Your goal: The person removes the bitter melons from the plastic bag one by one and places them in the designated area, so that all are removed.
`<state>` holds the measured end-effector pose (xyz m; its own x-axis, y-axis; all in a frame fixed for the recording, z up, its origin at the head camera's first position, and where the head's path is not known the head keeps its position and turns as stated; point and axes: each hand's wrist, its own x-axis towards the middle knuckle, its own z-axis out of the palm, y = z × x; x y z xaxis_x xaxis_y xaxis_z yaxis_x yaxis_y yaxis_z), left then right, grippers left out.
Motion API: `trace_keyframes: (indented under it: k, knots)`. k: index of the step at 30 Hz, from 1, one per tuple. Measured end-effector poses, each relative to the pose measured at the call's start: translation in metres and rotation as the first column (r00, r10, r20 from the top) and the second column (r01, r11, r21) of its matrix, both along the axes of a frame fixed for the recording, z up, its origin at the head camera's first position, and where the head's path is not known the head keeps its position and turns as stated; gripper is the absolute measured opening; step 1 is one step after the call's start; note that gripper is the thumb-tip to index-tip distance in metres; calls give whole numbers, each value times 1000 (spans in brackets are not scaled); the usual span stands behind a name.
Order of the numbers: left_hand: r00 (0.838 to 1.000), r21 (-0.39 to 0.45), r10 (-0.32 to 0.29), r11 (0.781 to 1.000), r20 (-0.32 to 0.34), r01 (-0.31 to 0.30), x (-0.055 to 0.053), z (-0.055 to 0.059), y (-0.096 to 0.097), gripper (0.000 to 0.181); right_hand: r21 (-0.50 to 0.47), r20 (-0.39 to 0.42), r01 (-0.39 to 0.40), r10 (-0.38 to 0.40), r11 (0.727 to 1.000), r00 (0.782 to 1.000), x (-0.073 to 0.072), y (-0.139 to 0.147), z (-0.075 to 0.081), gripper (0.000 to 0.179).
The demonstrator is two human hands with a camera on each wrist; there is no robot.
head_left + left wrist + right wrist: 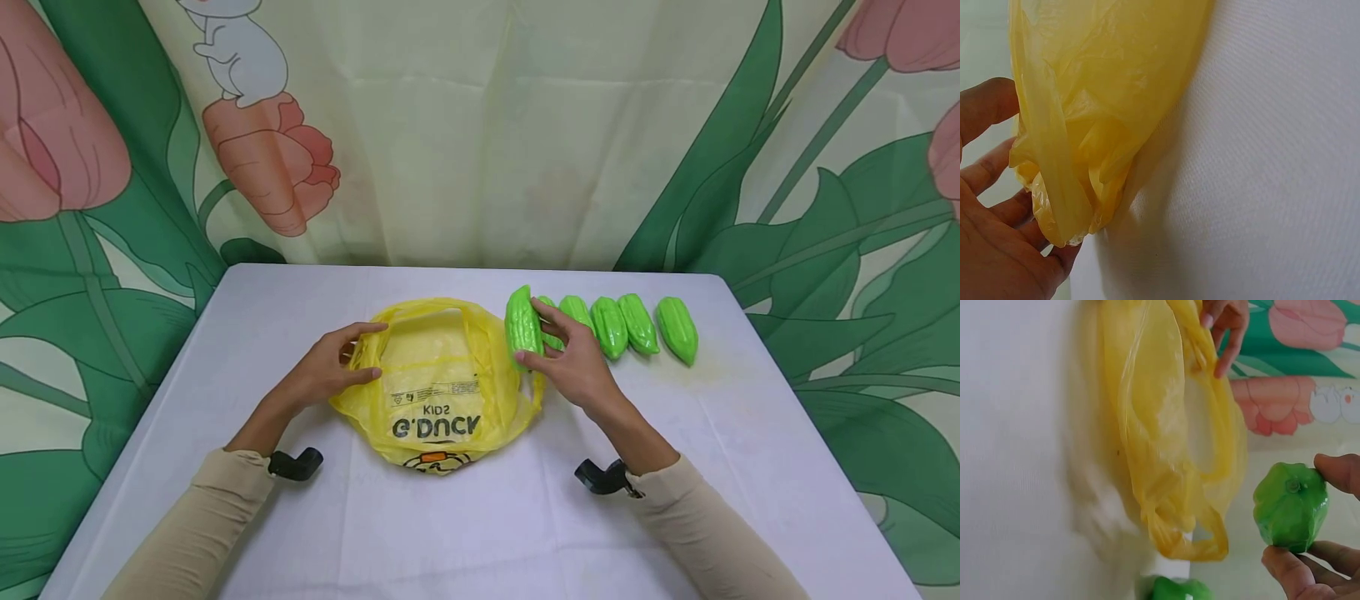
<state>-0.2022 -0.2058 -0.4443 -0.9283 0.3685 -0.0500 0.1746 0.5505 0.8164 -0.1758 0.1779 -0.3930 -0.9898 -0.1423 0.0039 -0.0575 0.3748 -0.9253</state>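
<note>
A yellow plastic bag [431,358] with black lettering and a duck print lies on the table, its mouth spread toward the far side. My left hand [333,362] holds the bag's left rim, with thumb and index finger over the edge; the left wrist view has its fingers partly behind the yellow film. To the right of the bag's mouth, my right hand [570,354] pinches a shiny green bitter melon [522,323] between thumb and fingers. In the right wrist view the bitter melon [1291,506] shows its lobed end, apart from the bag.
Several more green bitter melons [609,327] lie in a row behind and right of my right hand, the rightmost one [677,331] set a little apart. A white cloth covers the table [465,533]. Behind it hangs a curtain [487,167] printed with tulips and a rabbit.
</note>
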Motion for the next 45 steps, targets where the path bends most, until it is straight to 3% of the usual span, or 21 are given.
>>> trace_keyframes:
  k: [12, 34, 45]
  knots:
    - [1000, -14, 6, 1000, 2, -6, -1, 0, 1, 71, 18, 2, 45, -45, 999, 999, 0, 32, 5, 86]
    - [999, -28, 25, 999, 30, -24, -1, 1, 2, 71, 159, -42, 112, -107, 981, 993, 5, 85, 14, 88]
    - [999, -24, 22, 999, 28, -21, -2, 1, 1, 71, 152, -41, 151, -146, 977, 988, 3, 110, 17, 90]
